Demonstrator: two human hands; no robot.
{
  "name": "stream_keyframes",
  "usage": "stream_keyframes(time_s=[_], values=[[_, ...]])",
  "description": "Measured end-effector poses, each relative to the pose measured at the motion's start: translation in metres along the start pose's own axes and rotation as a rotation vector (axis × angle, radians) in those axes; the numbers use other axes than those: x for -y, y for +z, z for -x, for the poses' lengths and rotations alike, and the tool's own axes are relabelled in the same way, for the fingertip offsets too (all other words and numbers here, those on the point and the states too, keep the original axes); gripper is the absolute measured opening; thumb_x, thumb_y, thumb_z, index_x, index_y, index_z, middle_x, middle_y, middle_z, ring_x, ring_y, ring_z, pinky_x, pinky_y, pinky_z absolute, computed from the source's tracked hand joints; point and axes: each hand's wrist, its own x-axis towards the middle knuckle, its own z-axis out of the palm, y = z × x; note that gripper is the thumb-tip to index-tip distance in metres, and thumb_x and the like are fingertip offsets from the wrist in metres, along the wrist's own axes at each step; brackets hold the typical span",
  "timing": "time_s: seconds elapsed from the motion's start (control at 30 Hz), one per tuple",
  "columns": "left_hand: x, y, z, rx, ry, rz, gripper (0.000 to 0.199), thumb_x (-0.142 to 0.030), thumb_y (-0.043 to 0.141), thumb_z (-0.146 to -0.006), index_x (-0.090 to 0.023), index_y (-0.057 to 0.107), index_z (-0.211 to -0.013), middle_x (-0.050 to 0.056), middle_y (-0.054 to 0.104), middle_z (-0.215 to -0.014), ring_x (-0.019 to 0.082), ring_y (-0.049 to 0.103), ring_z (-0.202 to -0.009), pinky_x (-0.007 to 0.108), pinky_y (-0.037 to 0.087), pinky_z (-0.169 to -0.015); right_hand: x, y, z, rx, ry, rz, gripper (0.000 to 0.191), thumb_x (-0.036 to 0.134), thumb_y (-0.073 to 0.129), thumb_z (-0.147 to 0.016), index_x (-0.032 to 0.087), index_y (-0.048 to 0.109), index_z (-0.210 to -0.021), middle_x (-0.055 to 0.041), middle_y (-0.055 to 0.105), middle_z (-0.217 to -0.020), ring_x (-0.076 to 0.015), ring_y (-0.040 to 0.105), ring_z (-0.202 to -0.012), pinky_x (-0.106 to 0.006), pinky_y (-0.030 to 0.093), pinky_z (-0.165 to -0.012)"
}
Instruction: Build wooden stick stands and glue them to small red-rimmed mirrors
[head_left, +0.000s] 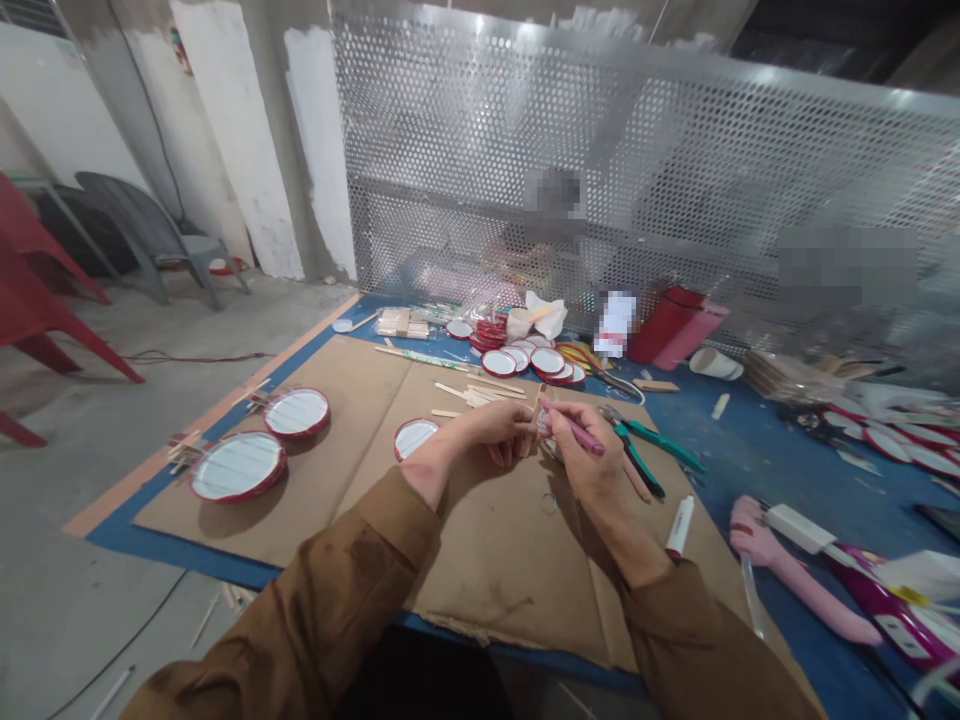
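The blue table (750,440) extends past my cardboard sheet (495,570), mostly bare toward its ragged near edge. Over its middle, my left hand (499,428) and right hand (594,470) nearly meet. Two red-rimmed discs (238,466) sit by the left edge; green-handled pliers (660,443) lie beside my right. That hand grips a pink pen (586,437) at the small wooden piece (541,392) my left pinches.

No text, label, brand, number or sign is legible
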Motion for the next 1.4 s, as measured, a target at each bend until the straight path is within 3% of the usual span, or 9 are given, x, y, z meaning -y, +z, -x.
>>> stream_keyframes(time_s=[0.3,0.63,0.9,1.23,1.4], values=[[-0.004,0.000,0.000,-0.010,-0.065,-0.041,0.024,-0.035,0.048,-0.090,-0.016,0.053,-0.075,-0.001,0.057,-0.057,0.010,0.055,-0.043,0.020,0.043,-0.044,0.000,-0.005,-0.001,-0.111,0.063,0.043,0.027,0.044,0.057,-0.084,0.018,0.063,-0.088,-0.0067,0.069,-0.079,-0.0197,0.064,-0.070,-0.033,0.051,-0.066],[0.002,-0.001,-0.003,0.004,-0.021,-0.025,0.029,-0.040,0.048,-0.090,-0.016,0.054,-0.075,0.000,0.057,-0.059,0.011,0.056,-0.043,0.022,0.045,-0.045,0.000,0.000,0.001,-0.019,-0.015,0.011,0.025,0.043,0.056,-0.085,0.020,0.064,-0.091,-0.0050,0.068,-0.082,-0.0178,0.063,-0.071,-0.033,0.051,-0.066],[-0.013,0.002,0.006,-0.007,-0.063,-0.048,0.027,-0.036,0.047,-0.090,-0.016,0.053,-0.072,0.000,0.056,-0.058,0.010,0.054,-0.043,0.022,0.045,-0.045,0.001,0.000,0.000,0.003,0.009,0.026,0.026,0.044,0.057,-0.084,0.020,0.064,-0.091,-0.0056,0.068,-0.081,-0.0182,0.063,-0.070,-0.032,0.051,-0.063],[-0.006,0.000,0.004,-0.007,-0.062,-0.037,0.031,-0.043,0.048,-0.089,-0.016,0.052,-0.074,-0.001,0.056,-0.057,0.009,0.054,-0.042,0.020,0.044,-0.045,0.003,-0.002,0.001,0.053,0.029,0.029,0.029,0.046,0.055,-0.084,0.019,0.063,-0.092,-0.0055,0.068,-0.081,-0.0181,0.062,-0.069,-0.031,0.049,-0.062],[-0.007,0.000,0.003,0.004,-0.065,-0.045,0.027,-0.038,0.047,-0.090,-0.016,0.053,-0.075,0.000,0.057,-0.058,0.010,0.055,-0.044,0.020,0.044,-0.045,0.001,-0.002,0.001,0.068,0.018,0.014,0.029,0.046,0.055,-0.085,0.019,0.063,-0.092,-0.0048,0.067,-0.081,-0.0176,0.062,-0.070,-0.031,0.049,-0.063]])
